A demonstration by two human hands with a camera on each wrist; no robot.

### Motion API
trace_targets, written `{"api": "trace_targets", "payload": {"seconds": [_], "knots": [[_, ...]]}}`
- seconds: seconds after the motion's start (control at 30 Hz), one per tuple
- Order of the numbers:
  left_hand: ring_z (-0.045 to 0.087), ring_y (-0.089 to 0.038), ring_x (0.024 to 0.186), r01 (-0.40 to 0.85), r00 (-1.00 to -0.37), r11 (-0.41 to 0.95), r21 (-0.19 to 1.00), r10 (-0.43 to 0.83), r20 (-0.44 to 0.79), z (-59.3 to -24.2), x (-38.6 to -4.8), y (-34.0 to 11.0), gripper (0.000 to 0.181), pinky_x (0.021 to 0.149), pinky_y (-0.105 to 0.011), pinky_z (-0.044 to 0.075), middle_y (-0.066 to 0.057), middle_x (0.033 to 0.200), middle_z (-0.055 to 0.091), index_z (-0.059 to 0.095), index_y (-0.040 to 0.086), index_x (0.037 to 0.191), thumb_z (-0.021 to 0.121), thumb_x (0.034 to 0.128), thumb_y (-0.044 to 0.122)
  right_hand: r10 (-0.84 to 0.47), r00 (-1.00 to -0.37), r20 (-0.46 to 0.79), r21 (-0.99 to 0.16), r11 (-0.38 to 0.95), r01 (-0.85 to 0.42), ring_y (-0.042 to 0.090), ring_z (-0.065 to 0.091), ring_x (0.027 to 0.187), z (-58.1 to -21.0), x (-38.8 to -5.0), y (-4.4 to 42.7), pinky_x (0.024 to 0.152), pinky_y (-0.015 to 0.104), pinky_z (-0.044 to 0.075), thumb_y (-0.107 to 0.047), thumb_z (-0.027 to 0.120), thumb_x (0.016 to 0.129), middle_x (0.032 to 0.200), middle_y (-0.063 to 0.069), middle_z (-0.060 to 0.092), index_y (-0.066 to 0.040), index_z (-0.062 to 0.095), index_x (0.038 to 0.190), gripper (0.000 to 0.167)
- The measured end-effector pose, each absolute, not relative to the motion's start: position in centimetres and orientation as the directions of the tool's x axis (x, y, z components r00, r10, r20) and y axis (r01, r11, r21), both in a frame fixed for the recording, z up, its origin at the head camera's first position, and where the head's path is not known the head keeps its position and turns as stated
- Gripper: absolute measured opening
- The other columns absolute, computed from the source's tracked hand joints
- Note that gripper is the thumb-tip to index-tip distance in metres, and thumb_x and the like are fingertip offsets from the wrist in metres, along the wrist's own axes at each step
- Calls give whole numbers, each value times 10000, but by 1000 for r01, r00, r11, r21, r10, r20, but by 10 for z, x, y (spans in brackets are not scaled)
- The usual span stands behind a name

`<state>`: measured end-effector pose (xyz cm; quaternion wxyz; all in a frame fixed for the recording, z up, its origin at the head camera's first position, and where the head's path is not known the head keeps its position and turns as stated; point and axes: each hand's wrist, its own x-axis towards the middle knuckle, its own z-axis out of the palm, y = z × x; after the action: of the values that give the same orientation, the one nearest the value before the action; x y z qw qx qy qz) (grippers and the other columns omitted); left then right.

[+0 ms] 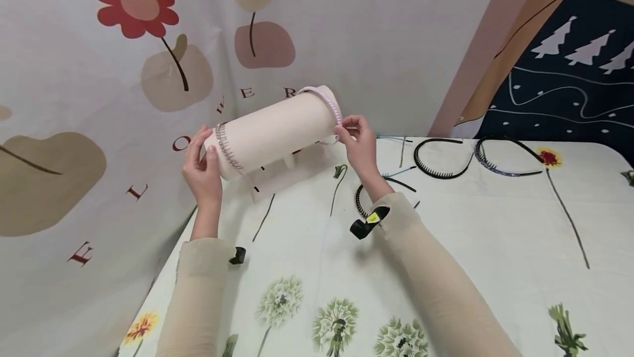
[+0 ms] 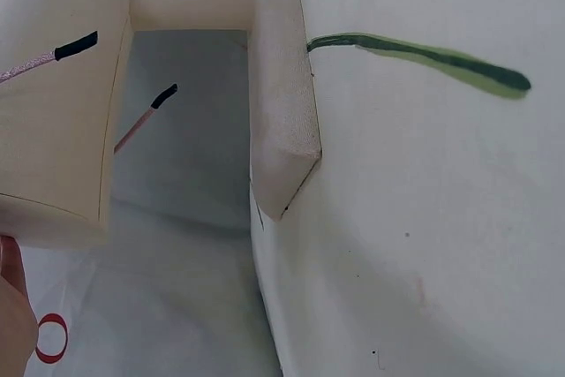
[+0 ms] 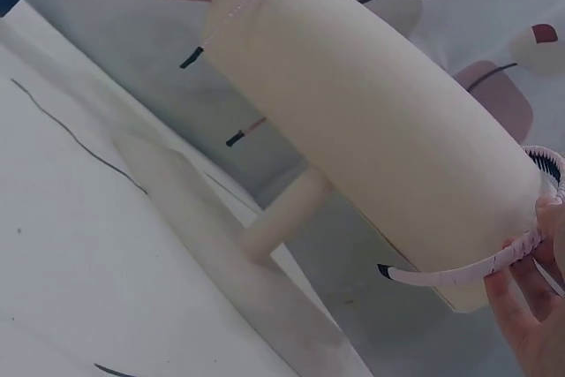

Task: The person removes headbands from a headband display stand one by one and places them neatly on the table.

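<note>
A cream cylindrical headband stand (image 1: 277,128) tilts above its flat base (image 2: 281,121), joined by a short post (image 2: 190,11). My left hand (image 1: 202,175) grips the stand's left end, thumb in front. A silvery toothed headband (image 1: 228,150) circles the cylinder near that hand; its dark-tipped ends show below in the left wrist view. At the other end, a pale pink wrapped headband (image 1: 329,103) arches over the cylinder. My right hand (image 1: 360,147) pinches that pink headband by its near side, and one black tip hangs free in the right wrist view.
To the right on the flowered tablecloth (image 1: 475,236) lie a black toothed headband (image 1: 418,163), a bluish-purple one (image 1: 510,172) and another black one (image 1: 359,203) partly behind my right wrist. A patterned cloth (image 1: 371,43) hangs behind the stand.
</note>
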<state>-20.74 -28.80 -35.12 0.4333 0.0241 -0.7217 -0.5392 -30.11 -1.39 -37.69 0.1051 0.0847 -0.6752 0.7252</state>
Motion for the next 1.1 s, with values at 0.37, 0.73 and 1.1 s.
{"api": "trace_targets", "payload": {"seconds": [0.37,0.73,1.1], "knots": [[547,-170,1331,444,-620,411,797,-501,604,-353,-209,-288,378,1020,-204,512,-157,1391,609,657,-61,1225,554,923,142,-6,-987,161,-971,-182,-157,54,599,909,-371,-315,3,866,203,569,-120,591,987,986,-56,579,32,563,1298,347],[538,-168,1341,437,-621,419,796,-499,604,-353,-209,-289,386,1017,-201,512,-158,1400,601,653,-56,1233,551,928,157,43,-991,124,-944,-302,-131,79,621,924,-367,-321,13,943,267,554,-143,565,1002,982,-45,574,-12,561,1284,310],[542,-158,1336,436,-620,423,794,-499,606,-354,-210,-290,380,1006,-183,511,-142,1399,606,656,-48,1232,542,932,156,90,-988,126,-925,-348,-150,90,624,909,-368,-324,25,868,232,541,-154,567,1002,983,-19,600,-25,565,1254,283]]}}
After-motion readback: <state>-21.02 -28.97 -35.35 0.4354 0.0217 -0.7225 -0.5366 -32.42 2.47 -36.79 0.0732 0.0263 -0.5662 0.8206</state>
